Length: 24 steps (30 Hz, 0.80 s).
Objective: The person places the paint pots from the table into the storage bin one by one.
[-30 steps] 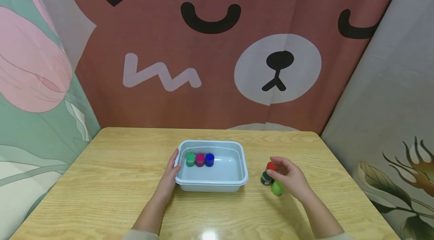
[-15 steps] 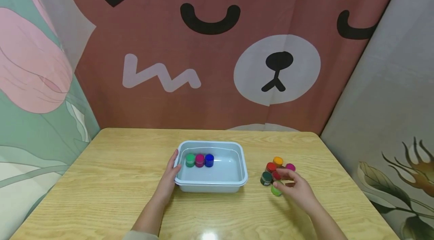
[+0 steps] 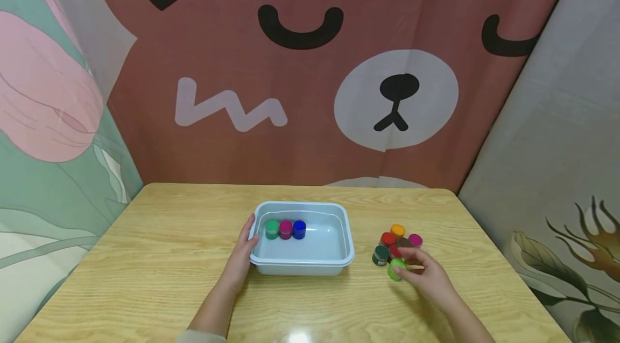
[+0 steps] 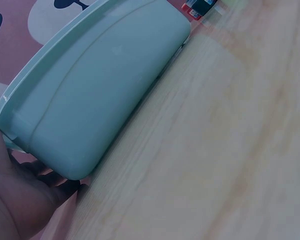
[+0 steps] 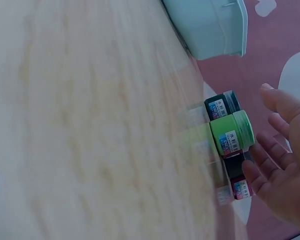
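Note:
My left hand [image 3: 236, 261] holds the left side of a pale blue plastic tub [image 3: 302, 266], thumb at the rim. In the left wrist view its fingers [image 4: 37, 167] curl by the tub's end wall. Inside the tub stand a green paint jar [image 3: 272, 229], a magenta one [image 3: 286, 229] and a blue one [image 3: 299, 229], in a row. My right hand [image 3: 430, 278] is at a light green paint jar [image 5: 229, 134], thumb and fingers spread around its lid and slightly apart from it in the right wrist view.
Around the light green jar cluster a dark green jar [image 3: 380, 255], a red jar [image 3: 388, 239], an orange jar [image 3: 397, 231], a magenta jar [image 3: 415, 240] and others. A patterned curtain [image 3: 300, 160] hangs behind the wooden table [image 3: 145, 278].
My right hand has moved back towards me from over the red jar to the light green one, uncovering the orange and magenta jars. The left hand and tub stay in place.

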Tool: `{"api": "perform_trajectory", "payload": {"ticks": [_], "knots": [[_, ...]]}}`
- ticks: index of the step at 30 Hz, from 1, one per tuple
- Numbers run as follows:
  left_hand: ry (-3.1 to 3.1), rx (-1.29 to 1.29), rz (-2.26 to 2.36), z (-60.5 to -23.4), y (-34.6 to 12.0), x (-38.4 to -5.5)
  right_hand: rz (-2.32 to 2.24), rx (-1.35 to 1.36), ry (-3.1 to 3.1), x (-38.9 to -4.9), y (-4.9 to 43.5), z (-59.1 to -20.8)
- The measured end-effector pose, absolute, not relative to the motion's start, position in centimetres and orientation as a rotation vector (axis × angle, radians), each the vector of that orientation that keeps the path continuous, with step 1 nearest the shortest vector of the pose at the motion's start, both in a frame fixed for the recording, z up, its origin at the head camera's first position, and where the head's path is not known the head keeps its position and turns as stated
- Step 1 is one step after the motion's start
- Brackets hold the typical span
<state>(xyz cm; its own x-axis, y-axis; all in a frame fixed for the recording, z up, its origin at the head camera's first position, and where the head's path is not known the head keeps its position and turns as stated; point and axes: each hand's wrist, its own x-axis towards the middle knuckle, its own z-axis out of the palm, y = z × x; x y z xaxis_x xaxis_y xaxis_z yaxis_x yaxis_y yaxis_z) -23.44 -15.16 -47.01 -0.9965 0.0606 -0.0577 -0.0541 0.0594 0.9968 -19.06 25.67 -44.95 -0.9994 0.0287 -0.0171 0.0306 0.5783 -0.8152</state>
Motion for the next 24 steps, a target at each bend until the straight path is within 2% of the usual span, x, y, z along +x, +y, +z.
{"api": "perform_trajectory", "payload": {"ticks": [24], "knots": [[2.230,0.019,2.104,-47.0,-15.1,-23.4,-1.482,0.062,2.735,-19.3,26.0,-47.0]]}}
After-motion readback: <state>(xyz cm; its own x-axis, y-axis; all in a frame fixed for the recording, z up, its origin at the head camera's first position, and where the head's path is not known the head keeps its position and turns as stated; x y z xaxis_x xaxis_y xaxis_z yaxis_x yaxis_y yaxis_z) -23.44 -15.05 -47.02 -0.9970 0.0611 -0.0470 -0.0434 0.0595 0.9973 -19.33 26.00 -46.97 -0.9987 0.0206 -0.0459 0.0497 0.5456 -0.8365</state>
